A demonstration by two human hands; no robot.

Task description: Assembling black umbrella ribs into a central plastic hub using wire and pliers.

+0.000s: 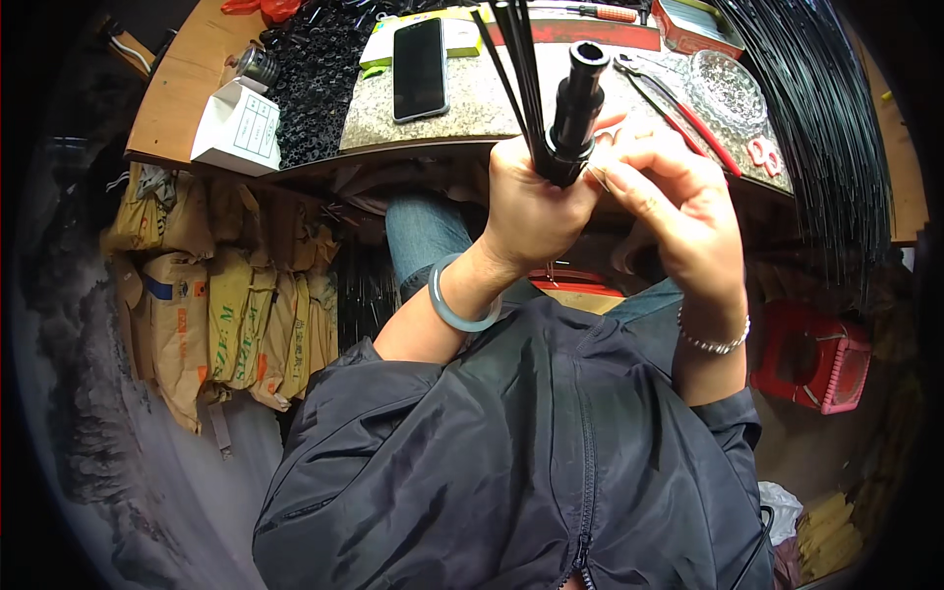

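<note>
Upright in front of me is a black umbrella frame (576,103), with a stepped, hollow-ended tube and several thin black ribs (521,74) rising beside it. My left hand (539,206) is wrapped round its lower part, and a pale bracelet circles that wrist. Close against the tube's collar, my right hand (678,197) has its thumb and forefinger pinched together. A thin pale line shows at those fingertips, too fine to name. The fingers hide the frame's lower end.
On the bench lie a phone (420,69), red-handled pliers (688,118), pink-handled scissors (764,155), a clear glass dish (726,88) and a white box (236,128). Small black parts (315,88) pile up at left. Long black rods (816,118) overhang the right edge; sacks (231,315) stand below left.
</note>
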